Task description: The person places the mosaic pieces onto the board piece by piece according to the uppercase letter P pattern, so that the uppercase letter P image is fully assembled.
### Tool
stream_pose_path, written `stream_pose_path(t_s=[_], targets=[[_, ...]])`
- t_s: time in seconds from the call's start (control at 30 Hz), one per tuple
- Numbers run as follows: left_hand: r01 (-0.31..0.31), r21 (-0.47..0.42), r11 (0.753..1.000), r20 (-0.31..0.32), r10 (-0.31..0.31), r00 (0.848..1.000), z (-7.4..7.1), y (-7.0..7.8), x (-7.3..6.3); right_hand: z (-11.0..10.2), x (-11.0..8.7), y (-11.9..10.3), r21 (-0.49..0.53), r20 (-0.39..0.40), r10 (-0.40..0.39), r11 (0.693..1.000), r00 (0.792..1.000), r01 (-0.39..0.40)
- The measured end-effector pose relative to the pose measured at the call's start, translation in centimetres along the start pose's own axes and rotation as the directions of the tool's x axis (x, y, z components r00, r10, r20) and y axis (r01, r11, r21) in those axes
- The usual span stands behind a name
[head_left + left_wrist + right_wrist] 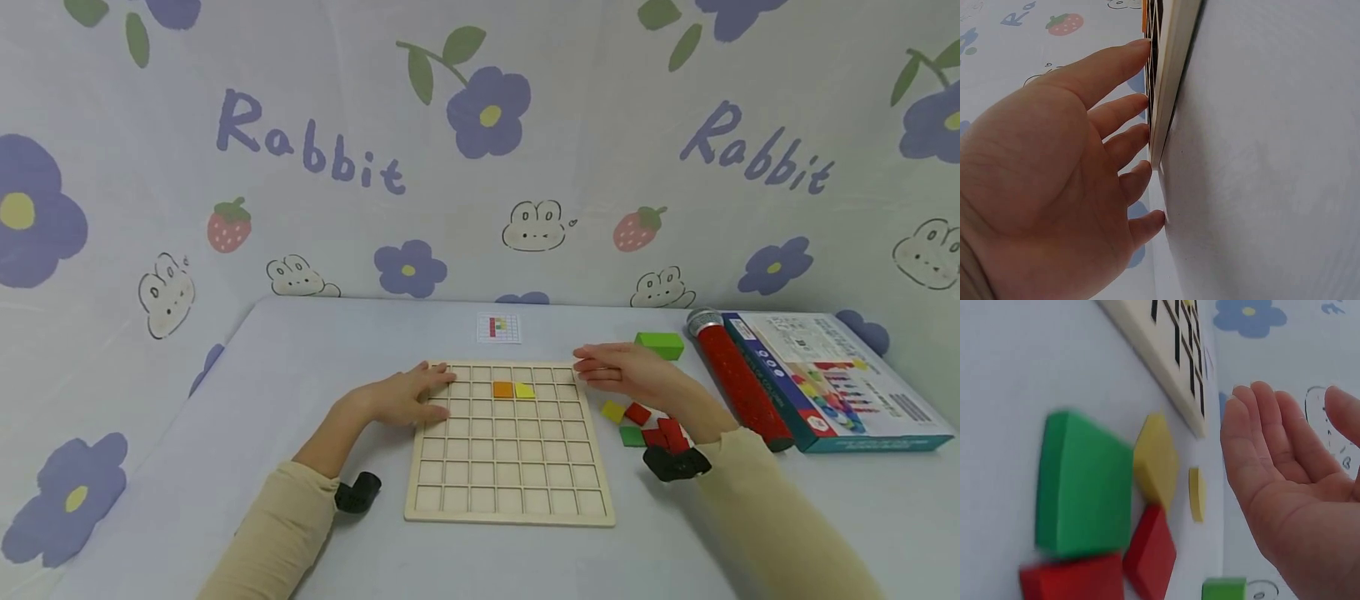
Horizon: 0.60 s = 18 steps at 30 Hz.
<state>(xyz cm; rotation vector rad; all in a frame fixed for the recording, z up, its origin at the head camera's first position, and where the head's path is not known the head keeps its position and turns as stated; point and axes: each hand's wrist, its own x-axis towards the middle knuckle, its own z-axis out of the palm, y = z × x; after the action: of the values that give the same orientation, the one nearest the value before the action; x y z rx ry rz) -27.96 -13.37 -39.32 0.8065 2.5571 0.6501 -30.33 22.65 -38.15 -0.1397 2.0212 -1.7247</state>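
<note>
A pale wooden grid board (510,518) lies flat on the white table. In its second row from the back sit an orange tile (502,390) and a yellow tile (524,390) side by side. My left hand (401,396) rests its spread fingertips along the board's left edge, also seen in the left wrist view. Beyond the board's back right corner my right hand (628,372) hovers with fingers extended and nothing in it. Below it lie loose tiles: a green tile (1085,487), yellow ones (1157,462) and several red tiles (637,414), partly hidden by the right wrist.
Behind the board lies a small card (498,328) with a coloured grid pattern. A green block (660,345) stands past the right hand. Farther right are a red microphone (738,379) and a flat game box (840,379). A printed cloth (450,208) hangs behind the table.
</note>
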Motion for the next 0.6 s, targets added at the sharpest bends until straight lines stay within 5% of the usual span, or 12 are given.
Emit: stream_pose_path(t_s=[0.3, 0.6], targets=[[-0.003, 0.003, 1.0, -0.008, 0.003, 1.0, -0.1, 0.1, -0.1, -3.3, -2.6, 0.8, -0.014, -0.026, -0.055, 0.998, 0.998, 0.055], [-0.002, 0.01, 1.0, -0.004, 0.002, 1.0, 0.0, 0.1, -0.1, -5.5, -3.9, 1.8, -0.051, -0.112, -0.015, 0.999, 0.994, 0.009]])
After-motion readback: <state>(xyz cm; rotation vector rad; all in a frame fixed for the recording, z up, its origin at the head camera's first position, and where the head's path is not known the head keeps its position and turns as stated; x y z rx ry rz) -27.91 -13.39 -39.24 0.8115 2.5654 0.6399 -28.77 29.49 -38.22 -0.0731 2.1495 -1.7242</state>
